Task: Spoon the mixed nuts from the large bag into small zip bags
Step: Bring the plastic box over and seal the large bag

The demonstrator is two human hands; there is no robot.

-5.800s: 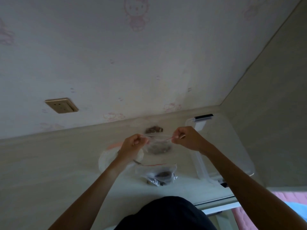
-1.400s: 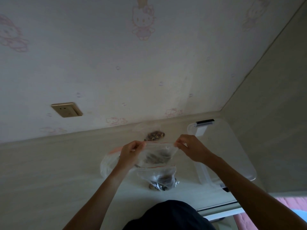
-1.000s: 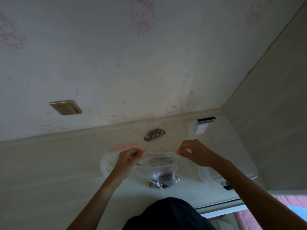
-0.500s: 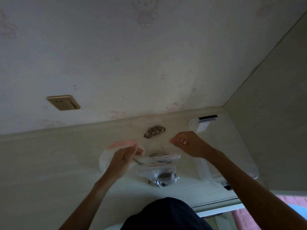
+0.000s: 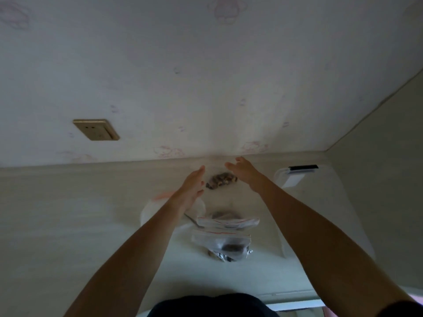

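Note:
A dark heap of mixed nuts [image 5: 220, 180] lies in a clear bag near the back of the pale table, by the wall. My left hand [image 5: 192, 186] and my right hand [image 5: 245, 173] reach out on either side of it, fingers straight, holding nothing. Nearer to me lie two small zip bags with red seal lines: one [image 5: 229, 221] on top of another [image 5: 223, 244], both with nuts inside. A spoon handle [image 5: 191, 219] pokes out from under my left forearm beside them.
A round clear lid or dish [image 5: 148, 213] sits under my left forearm. A clear storage box [image 5: 304, 191] with a black clip stands at the right against the side wall. A brass socket plate [image 5: 96, 129] is on the back wall.
Both hands let go of the small zip bag, which now lies on the other bag. They moved forward to the nuts at the back of the table.

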